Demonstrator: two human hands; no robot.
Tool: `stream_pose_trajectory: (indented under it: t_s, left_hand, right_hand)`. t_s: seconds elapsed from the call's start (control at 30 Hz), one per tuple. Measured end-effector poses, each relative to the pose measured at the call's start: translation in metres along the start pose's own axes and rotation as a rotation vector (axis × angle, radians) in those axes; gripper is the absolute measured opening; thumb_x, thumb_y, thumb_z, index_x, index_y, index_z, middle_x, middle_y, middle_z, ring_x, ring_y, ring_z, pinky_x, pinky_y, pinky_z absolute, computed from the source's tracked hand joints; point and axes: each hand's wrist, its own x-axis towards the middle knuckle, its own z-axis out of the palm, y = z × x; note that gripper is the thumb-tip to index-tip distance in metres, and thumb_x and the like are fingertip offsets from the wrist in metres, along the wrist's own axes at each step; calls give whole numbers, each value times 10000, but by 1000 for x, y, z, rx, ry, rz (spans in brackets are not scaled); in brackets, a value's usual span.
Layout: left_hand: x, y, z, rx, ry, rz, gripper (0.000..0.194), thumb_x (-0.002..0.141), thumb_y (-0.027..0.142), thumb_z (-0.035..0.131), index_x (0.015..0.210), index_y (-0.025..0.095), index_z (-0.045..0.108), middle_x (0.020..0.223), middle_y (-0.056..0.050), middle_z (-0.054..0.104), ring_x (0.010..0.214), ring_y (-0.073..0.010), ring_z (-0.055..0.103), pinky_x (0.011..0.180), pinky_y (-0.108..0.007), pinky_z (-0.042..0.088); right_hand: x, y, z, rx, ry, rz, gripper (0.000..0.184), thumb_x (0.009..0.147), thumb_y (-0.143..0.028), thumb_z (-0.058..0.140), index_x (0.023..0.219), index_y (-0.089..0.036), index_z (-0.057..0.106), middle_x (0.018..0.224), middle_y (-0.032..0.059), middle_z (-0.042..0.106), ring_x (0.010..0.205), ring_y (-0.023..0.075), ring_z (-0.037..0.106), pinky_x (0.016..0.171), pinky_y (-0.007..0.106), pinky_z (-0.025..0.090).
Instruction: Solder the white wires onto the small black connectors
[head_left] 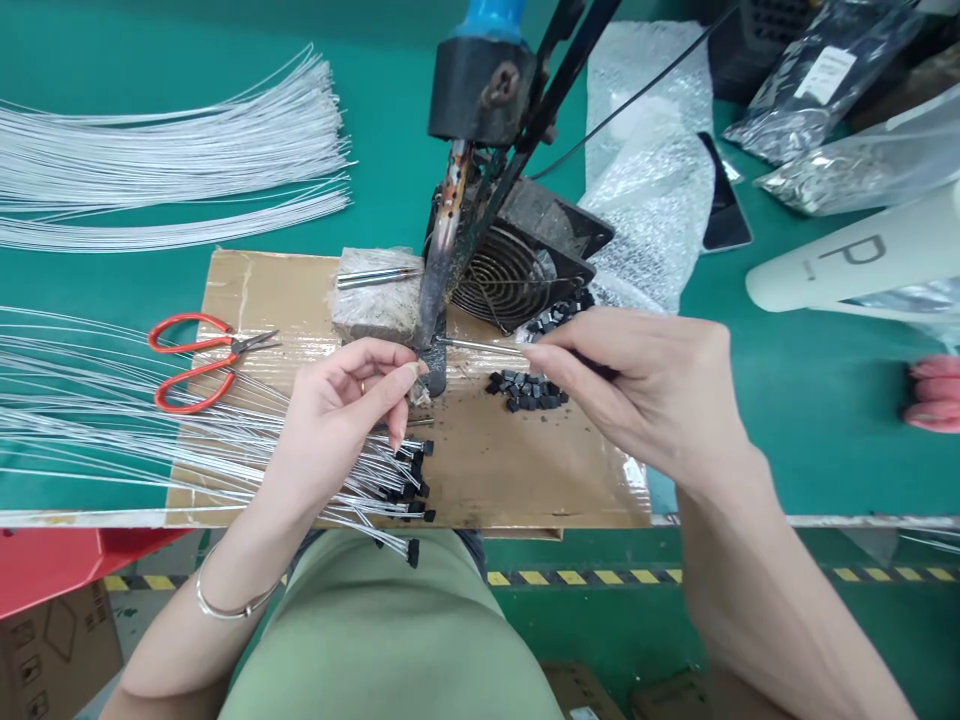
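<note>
My left hand (352, 400) is pinched shut on a thin white wire, its fingertips right at the tip of the soldering iron (442, 240) that hangs tilted from a black stand. My right hand (645, 390) pinches a thin metal rod (480, 346), probably solder wire, that points left at the iron's tip. Under my left hand lies a fan of white wires with small black parts on their ends (405, 480). A pile of loose small black parts (529, 390) lies on the cardboard sheet (525, 470) just under my right fingers.
Red-handled scissors (199, 360) lie on the cardboard at left. Bundles of bare white wires (172, 150) spread over the green table. A black fan (517, 270) stands behind the iron, a block with metal pins (375, 290) beside it. Bubble wrap (652, 170) and foil bags (817, 80) lie at right.
</note>
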Motion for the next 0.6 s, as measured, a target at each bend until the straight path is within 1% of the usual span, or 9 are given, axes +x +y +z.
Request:
stream_pose_trajectory:
  t_s: [0.1, 0.2, 0.27, 0.33, 0.4, 0.47, 0.6]
  left_hand:
    - [0, 1, 0, -4, 3, -2, 82, 892, 207, 786, 909, 161, 720, 520, 42, 625, 455, -71, 553, 487, -147, 439]
    - [-1, 2, 0, -4, 7, -7, 88, 890, 208, 789, 912, 161, 717, 520, 44, 622, 450, -70, 545, 484, -149, 439]
    - [-1, 2, 0, -3, 5, -8, 87, 892, 210, 785, 913, 162, 715, 517, 46, 618, 447, -71, 542, 483, -153, 438]
    - [0, 2, 0, 3, -1, -6, 88, 890, 213, 784, 909, 164, 714, 517, 44, 619, 445, -75, 544, 475, -157, 431]
    - [0, 2, 0, 9, -4, -5, 92, 884, 217, 787, 905, 164, 714, 519, 41, 623, 442, -79, 547, 464, -161, 421]
    - [0, 2, 0, 15, 2, -5, 99, 877, 222, 792, 899, 164, 714, 516, 40, 622, 443, -80, 548, 460, -163, 416]
    - [-3, 3, 1, 83, 29, 30, 108, 878, 237, 793, 911, 160, 727, 534, 39, 627, 460, -81, 562, 475, -173, 437]
  right_hand:
    - [2, -2, -3, 12, -33, 40, 242, 994, -349, 716, 823, -178, 710, 716, 23, 745, 618, 153, 687, 594, 289, 472]
    - [2, -2, -5, 21, -17, 17, 138, 968, -280, 747, 869, -184, 741, 790, 29, 792, 661, 159, 723, 623, 275, 499]
    - [1, 0, -5, 25, -19, -8, 138, 980, -252, 730, 857, -191, 753, 793, 23, 803, 671, 158, 738, 615, 261, 499]
    - [1, 1, -6, 31, -49, -3, 189, 997, -262, 708, 829, -191, 755, 741, 11, 785, 630, 146, 720, 582, 254, 476]
    - [3, 2, -9, 39, -102, 16, 246, 1015, -284, 684, 798, -190, 752, 662, -8, 739, 548, 122, 658, 537, 253, 428]
    - [8, 1, -13, 53, -165, 45, 291, 1032, -304, 657, 781, -190, 750, 588, -30, 669, 474, 95, 564, 503, 255, 376]
    - [17, -2, -25, 113, -286, 125, 397, 1056, -363, 606, 720, -181, 715, 485, -60, 494, 424, 76, 375, 478, 268, 310]
